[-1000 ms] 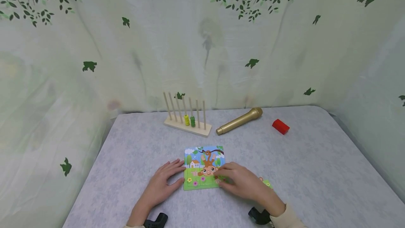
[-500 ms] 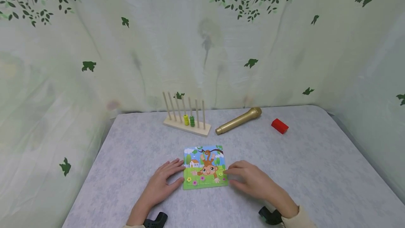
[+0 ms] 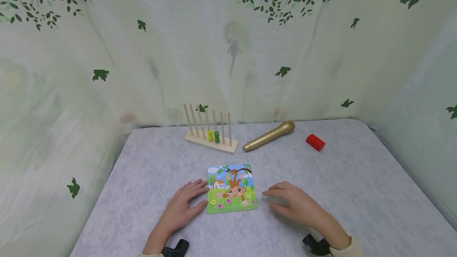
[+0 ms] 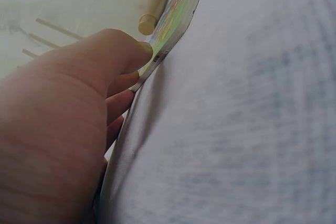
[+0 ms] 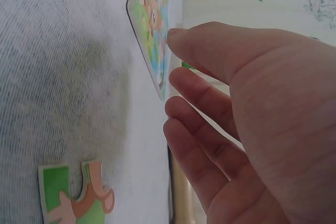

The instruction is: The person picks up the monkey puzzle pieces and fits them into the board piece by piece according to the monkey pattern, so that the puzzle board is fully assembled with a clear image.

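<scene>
A square jigsaw puzzle (image 3: 232,189) with a hanging monkey, a house and flowers lies flat in the middle of the table. My left hand (image 3: 183,205) rests at its left side, fingers spread and fingertips against the edge. In the left wrist view, the thumb (image 4: 139,52) of that hand touches the puzzle's rim. My right hand (image 3: 294,203) hovers just right of the puzzle, fingers loosely bent and holding nothing. A loose puzzle piece (image 5: 92,205), green with part of a monkey, lies on the table in the right wrist view. The head view does not show it.
Behind the puzzle stands a wooden peg rack (image 3: 210,142) with yellow and green beads on two pegs. A gold microphone (image 3: 269,137) lies right of it, and a red block (image 3: 315,142) lies farther right. A patterned curtain (image 3: 228,50) hangs behind the table.
My right hand has drawn back to the right, off the puzzle, uncovering its lower right part. My left hand stays at the left edge.
</scene>
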Demonstrator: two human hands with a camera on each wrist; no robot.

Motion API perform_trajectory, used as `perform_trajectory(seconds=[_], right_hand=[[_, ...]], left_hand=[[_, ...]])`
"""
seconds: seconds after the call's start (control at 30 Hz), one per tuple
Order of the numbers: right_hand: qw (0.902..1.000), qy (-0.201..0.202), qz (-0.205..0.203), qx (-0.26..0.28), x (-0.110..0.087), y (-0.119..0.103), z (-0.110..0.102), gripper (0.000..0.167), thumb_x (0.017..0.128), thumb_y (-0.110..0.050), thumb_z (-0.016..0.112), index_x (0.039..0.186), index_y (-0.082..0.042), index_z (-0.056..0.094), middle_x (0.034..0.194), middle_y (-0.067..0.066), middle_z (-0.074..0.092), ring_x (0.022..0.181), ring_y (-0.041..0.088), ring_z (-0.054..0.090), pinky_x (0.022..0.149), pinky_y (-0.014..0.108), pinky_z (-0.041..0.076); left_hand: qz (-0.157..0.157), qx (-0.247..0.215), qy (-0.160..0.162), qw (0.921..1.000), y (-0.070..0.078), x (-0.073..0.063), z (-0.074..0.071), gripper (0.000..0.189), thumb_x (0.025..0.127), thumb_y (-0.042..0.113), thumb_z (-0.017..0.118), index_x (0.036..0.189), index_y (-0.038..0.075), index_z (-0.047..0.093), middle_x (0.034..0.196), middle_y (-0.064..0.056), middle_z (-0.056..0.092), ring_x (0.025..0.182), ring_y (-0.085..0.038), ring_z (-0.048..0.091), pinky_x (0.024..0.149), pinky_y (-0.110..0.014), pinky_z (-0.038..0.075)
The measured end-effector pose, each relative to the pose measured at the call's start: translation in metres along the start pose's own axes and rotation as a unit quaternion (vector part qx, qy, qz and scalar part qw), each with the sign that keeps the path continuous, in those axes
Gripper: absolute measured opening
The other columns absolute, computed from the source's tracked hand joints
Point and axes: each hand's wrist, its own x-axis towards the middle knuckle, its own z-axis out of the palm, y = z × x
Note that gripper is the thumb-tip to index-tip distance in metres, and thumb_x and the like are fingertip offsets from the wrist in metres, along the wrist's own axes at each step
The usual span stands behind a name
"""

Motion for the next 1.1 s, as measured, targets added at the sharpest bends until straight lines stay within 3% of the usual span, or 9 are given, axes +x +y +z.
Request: perform_trajectory(seconds=[0.17,0.43,0.57,0.7,0.93,1.1], right_hand=[[0.9999,-0.008,0.012,0.009,-0.007,0.005,-0.003,0.037,0.091,-0.025,0.081,0.127,-0.022,0.074,0.119,-0.007,0.070,0.112,0.014,0.064,0.093,0.039,0.062],[0.9983,-0.020,0.029,0.047,-0.020,0.017,-0.008,0.042,0.091,-0.027,0.081,0.131,-0.020,0.072,0.124,-0.003,0.067,0.093,0.007,0.056,0.073,0.021,0.055],[0.9978,-0.031,0.048,0.033,-0.027,0.023,-0.009,0.044,0.090,-0.033,0.081,0.132,-0.023,0.070,0.127,-0.005,0.066,0.103,0.009,0.060,0.087,0.031,0.059],[0.9970,-0.033,0.069,0.011,-0.037,0.029,-0.012,0.049,0.088,-0.040,0.082,0.133,-0.025,0.069,0.130,-0.005,0.067,0.120,0.021,0.062,0.098,0.048,0.059],[0.9919,-0.046,0.118,0.003,-0.051,0.036,-0.013,0.063,0.081,-0.049,0.085,0.136,-0.024,0.068,0.131,-0.005,0.066,0.121,0.023,0.061,0.100,0.051,0.057],[0.9900,-0.048,0.132,0.010,-0.054,0.038,-0.014,0.066,0.078,-0.051,0.087,0.135,-0.026,0.068,0.127,-0.007,0.064,0.117,0.020,0.060,0.099,0.049,0.058]], left_hand=[[0.004,0.000,-0.002,1.0000,-0.001,-0.001,0.000,0.042,0.093,0.031,0.078,0.133,0.021,0.071,0.149,0.008,0.058,0.147,-0.019,0.046,0.128,-0.044,0.028],[0.019,0.006,0.009,0.9998,0.001,0.000,0.000,0.042,0.092,0.029,0.079,0.132,0.019,0.072,0.148,0.006,0.060,0.145,-0.020,0.048,0.126,-0.041,0.029],[0.019,0.008,0.010,0.9997,0.000,-0.001,-0.001,0.041,0.092,0.028,0.080,0.131,0.019,0.072,0.148,0.005,0.060,0.145,-0.020,0.048,0.126,-0.041,0.029],[0.010,0.003,0.005,0.9999,0.000,-0.001,-0.001,0.042,0.092,0.029,0.079,0.132,0.019,0.072,0.149,0.007,0.059,0.146,-0.020,0.047,0.127,-0.042,0.029],[0.005,-0.003,0.000,1.0000,0.000,-0.002,0.000,0.041,0.093,0.029,0.078,0.132,0.019,0.072,0.149,0.007,0.059,0.147,-0.020,0.046,0.127,-0.042,0.028],[0.005,-0.002,0.002,1.0000,0.001,-0.001,-0.001,0.041,0.093,0.029,0.079,0.132,0.019,0.072,0.149,0.006,0.059,0.146,-0.020,0.047,0.127,-0.042,0.028]])
